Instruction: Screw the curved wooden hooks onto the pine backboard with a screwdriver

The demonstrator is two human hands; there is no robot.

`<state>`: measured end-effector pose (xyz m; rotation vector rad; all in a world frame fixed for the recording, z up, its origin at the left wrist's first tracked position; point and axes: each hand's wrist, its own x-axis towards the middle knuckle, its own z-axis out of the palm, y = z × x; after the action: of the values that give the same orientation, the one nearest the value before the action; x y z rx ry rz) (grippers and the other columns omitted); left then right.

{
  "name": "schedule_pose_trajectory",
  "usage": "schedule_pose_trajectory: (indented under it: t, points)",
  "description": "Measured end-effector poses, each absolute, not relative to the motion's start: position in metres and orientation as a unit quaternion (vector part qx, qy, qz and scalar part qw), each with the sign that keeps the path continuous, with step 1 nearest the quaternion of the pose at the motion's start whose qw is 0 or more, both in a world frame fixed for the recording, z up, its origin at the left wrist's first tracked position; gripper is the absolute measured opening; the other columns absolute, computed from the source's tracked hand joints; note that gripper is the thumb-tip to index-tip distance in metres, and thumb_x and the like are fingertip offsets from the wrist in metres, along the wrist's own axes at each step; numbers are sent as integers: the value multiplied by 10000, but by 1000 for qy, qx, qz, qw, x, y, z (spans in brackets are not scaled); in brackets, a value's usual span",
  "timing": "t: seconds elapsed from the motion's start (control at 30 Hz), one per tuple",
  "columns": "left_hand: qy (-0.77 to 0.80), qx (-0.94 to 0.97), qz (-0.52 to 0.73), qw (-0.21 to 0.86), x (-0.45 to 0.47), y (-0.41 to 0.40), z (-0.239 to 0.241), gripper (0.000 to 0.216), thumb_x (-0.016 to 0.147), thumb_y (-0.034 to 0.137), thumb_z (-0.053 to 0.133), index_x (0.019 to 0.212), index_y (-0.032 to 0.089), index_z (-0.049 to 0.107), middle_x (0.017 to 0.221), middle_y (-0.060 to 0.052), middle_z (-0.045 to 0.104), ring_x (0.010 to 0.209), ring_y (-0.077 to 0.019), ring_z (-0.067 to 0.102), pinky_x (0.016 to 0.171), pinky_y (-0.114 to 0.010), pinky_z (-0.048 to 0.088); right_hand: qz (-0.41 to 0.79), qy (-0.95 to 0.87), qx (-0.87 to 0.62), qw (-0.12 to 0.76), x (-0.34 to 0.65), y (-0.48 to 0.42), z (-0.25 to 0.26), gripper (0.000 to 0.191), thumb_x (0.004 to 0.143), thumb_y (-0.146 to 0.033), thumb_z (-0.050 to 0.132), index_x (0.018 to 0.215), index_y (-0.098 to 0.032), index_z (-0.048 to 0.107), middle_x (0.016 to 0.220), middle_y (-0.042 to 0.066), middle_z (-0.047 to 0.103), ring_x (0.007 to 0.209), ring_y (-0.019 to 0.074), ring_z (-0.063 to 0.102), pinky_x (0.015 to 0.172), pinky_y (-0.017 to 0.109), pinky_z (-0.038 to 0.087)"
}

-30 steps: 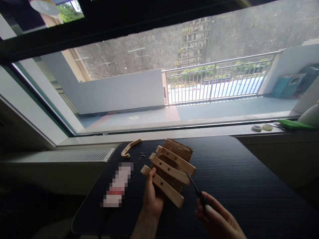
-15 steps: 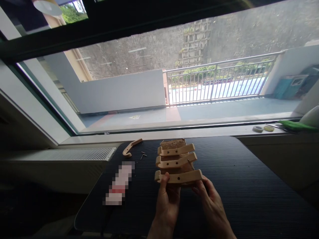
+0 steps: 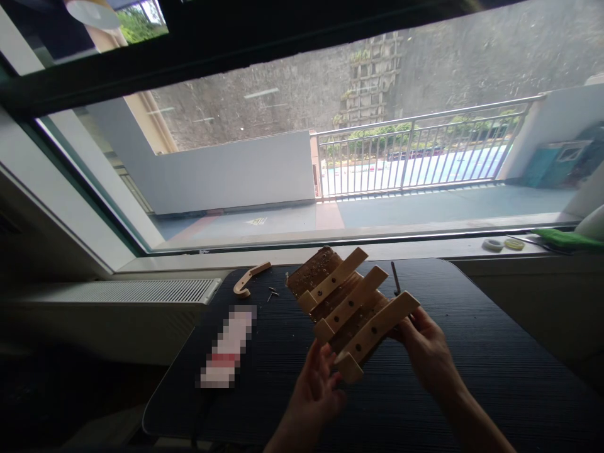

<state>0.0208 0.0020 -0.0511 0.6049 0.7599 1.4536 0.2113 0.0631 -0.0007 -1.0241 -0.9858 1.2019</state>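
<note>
A dark wooden board with three pale wooden hooks [image 3: 346,305] screwed across it is held tilted above a black table [image 3: 472,352]. My left hand [image 3: 316,390] cups its near lower end, fingers curled under the lowest hook. My right hand [image 3: 427,349] grips the board's right side and also holds a thin dark screwdriver [image 3: 395,279], whose shaft sticks up behind the top hook's end.
A loose wooden hook [image 3: 249,278] and small screws [image 3: 272,292] lie at the table's far left. A blurred white packet [image 3: 227,346] lies on the left. Tape rolls [image 3: 501,244] and a green cloth [image 3: 566,238] sit on the windowsill. A radiator grille [image 3: 141,291] is left.
The board has been turned from leaning left, through level, to leaning right. My right hand moved from the near side to the board's right edge, the screwdriver now pointing up.
</note>
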Motion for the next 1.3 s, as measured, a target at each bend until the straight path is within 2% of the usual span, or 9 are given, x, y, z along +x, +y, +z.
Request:
schedule_pose_trajectory:
  t: [0.1, 0.2, 0.3, 0.47, 0.63, 0.87, 1.0, 1.2, 1.3]
  points:
    - [332, 230, 630, 664, -12, 8, -38, 484, 668, 349, 705, 1123, 219, 604, 1257, -104, 568, 1226, -278, 468, 993, -390, 394, 506, -480, -452, 555, 231, 71, 17, 458, 699, -495, 673, 999, -159, 591, 856, 45, 667, 779, 230, 641, 689, 374, 569]
    - [346, 236, 615, 668, -22, 20, -13, 533, 784, 480, 563, 1232, 195, 515, 1242, -130, 572, 1154, -297, 530, 915, -442, 453, 499, -548, -451, 498, 241, 81, 29, 495, 686, -494, 683, 1036, -152, 608, 871, 52, 677, 809, 240, 638, 695, 379, 569]
    - [417, 284, 563, 654, -17, 30, 1, 583, 738, 448, 645, 1231, 170, 504, 1121, -146, 635, 969, -306, 627, 749, -417, 517, 473, -593, -451, 471, 243, 89, 35, 497, 706, -487, 667, 1067, -149, 614, 911, 61, 678, 821, 235, 633, 700, 362, 561]
    - [444, 353, 596, 568, -23, 34, 10, 667, 671, 311, 742, 1269, 221, 463, 1210, -111, 599, 1103, -286, 564, 848, -364, 487, 425, -688, -415, 418, 244, 92, 39, 389, 770, -411, 626, 1078, -173, 631, 1008, 67, 668, 908, 234, 607, 776, 352, 517]
    - [477, 409, 540, 560, -29, 39, 13, 557, 590, 231, 794, 1107, 180, 593, 1042, -102, 679, 967, -286, 626, 807, -367, 500, 417, -723, -387, 393, 232, 106, 46, 345, 768, -399, 625, 1024, -170, 655, 952, 52, 674, 889, 224, 601, 781, 353, 499]
    - [477, 355, 654, 467, -20, 63, -12, 541, 568, 237, 800, 1053, 155, 576, 948, -55, 686, 886, -222, 635, 783, -329, 497, 282, -614, -484, 557, 253, 107, 65, 406, 811, -491, 545, 1077, -203, 646, 942, 62, 657, 818, 182, 608, 715, 322, 510]
    - [495, 394, 648, 425, -19, 68, -16, 486, 565, 233, 797, 995, 170, 579, 920, -38, 681, 863, -203, 629, 787, -312, 492, 210, -591, -594, 504, 263, 41, 32, 429, 793, -522, 539, 1087, -226, 638, 661, 15, 597, 601, 163, 556, 522, 270, 458]
    - [530, 413, 626, 396, -17, 67, -24, 473, 584, 251, 785, 1003, 177, 578, 926, -33, 665, 867, -190, 614, 805, -297, 472, 328, -567, -599, 461, 222, -32, -53, 376, 775, -497, 570, 1039, -246, 661, 991, 32, 691, 960, 239, 623, 825, 290, 506]
    - [528, 445, 617, 377, -19, 62, -16, 615, 603, 234, 772, 1161, 216, 514, 1041, -44, 627, 944, -200, 599, 852, -308, 461, 351, -628, -563, 408, 208, -28, -68, 376, 819, -450, 533, 1099, -222, 637, 1054, 50, 678, 986, 234, 623, 836, 289, 509]
